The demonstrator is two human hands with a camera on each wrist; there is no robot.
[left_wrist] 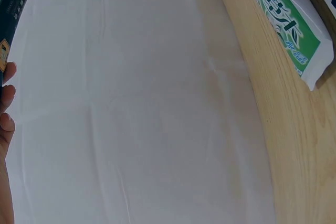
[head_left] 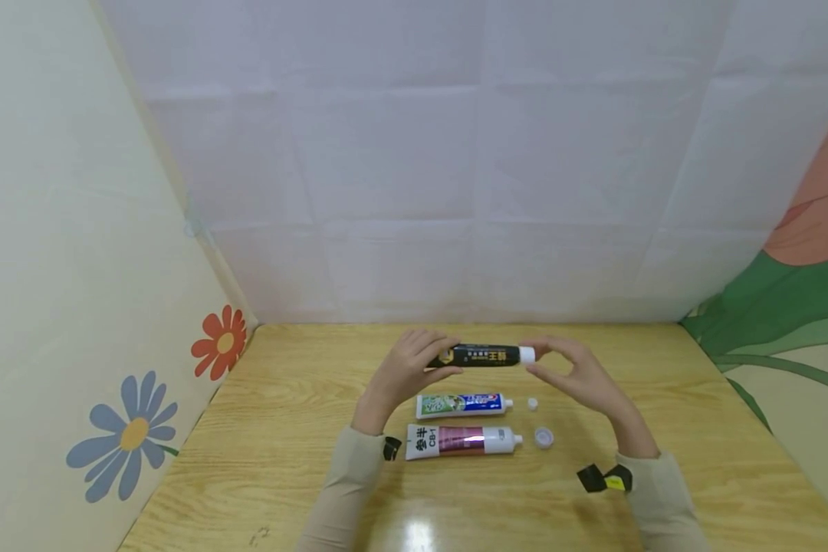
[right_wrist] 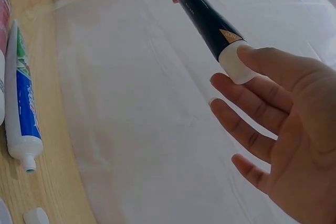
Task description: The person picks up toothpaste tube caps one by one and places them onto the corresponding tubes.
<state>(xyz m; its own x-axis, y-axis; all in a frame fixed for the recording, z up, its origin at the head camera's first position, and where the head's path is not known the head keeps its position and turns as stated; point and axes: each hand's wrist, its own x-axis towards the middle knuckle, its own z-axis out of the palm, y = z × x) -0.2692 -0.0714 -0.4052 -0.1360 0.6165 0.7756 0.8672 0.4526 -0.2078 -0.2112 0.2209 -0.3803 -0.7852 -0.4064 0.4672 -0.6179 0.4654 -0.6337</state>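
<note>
Remotely, I observe the left hand gripping the black tube above the table, presumably for stability, the right hand pinching its white cap, and two tubes below aligned with loose caps, presumably to keep pairs matched.

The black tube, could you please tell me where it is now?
In the head view, the black tube is right of centre, held above the table, the left hand on its left end, the right hand pinching its white cap.
</note>
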